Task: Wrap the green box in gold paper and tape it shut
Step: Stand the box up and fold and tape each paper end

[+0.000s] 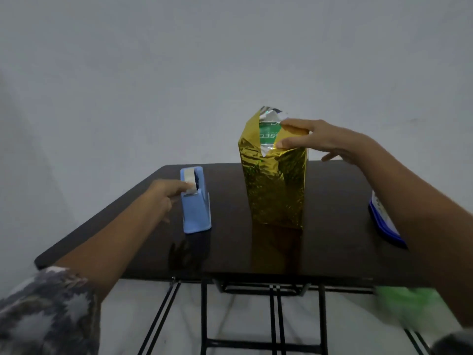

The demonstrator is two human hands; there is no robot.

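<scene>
The green box (269, 135) stands upright on the dark table (332, 226), sheathed in gold paper (275, 185). Its top end is open, so green card and the paper's silver inside show. My right hand (320, 140) pinches a folded gold flap at the box's top right with thumb and forefinger. A light blue tape dispenser (195, 206) with a white tape roll sits left of the box. My left hand (166, 194) reaches it from the left, fingertips on the tape end at the cutter.
A blue and white flat object (384, 221) lies at the table's right edge, partly behind my right forearm. Black metal table legs (276, 316) show below the near edge. A blurred green thing (409, 303) is at lower right. A pale wall stands behind.
</scene>
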